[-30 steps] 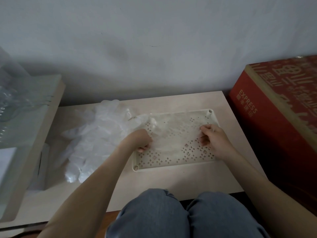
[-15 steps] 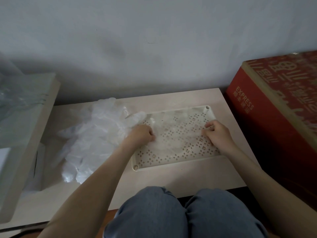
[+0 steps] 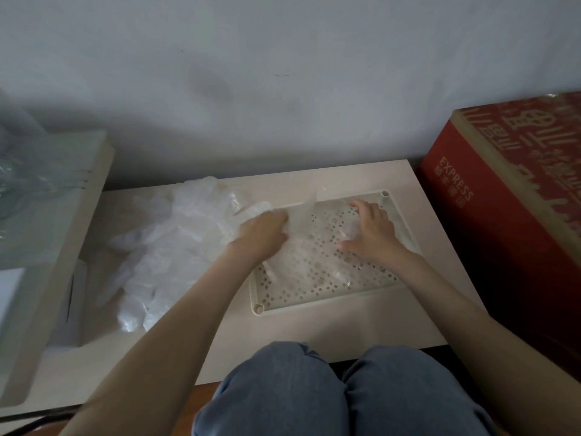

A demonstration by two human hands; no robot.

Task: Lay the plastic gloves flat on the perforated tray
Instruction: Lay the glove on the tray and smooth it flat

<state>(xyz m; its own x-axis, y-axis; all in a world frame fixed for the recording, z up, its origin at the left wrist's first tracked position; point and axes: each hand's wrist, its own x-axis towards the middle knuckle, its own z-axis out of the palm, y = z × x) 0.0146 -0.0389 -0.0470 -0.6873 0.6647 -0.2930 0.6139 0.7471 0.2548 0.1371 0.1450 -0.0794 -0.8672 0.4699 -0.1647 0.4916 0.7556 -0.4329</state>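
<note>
Glove (image 3: pixel 301 256) spread on tray (image 3: pixel 330 302), beneath both sets of fingers. Left hand (image 3: pixel 261 234) grips its edge with curled fingers, apparently anchoring it; right hand (image 3: pixel 371 231) presses with fingers extended, seemingly to smooth creases. Pile (image 3: pixel 169 247) lies outside the left knuckles.

Left hand (image 3: pixel 262 234): the fingers curl beneath the knuckles, out of sight, so whether they pinch the glove (image 3: pixel 301 256) cannot be told. The glove's outline on the perforated tray (image 3: pixel 330 305) is indistinct. Part of the tray's left rim lies behind the left wrist. The red box (image 3: pixel 503 215) is cut off by the right edge, and the blurred clear plastic (image 3: pixel 28 190) by the left.
</note>
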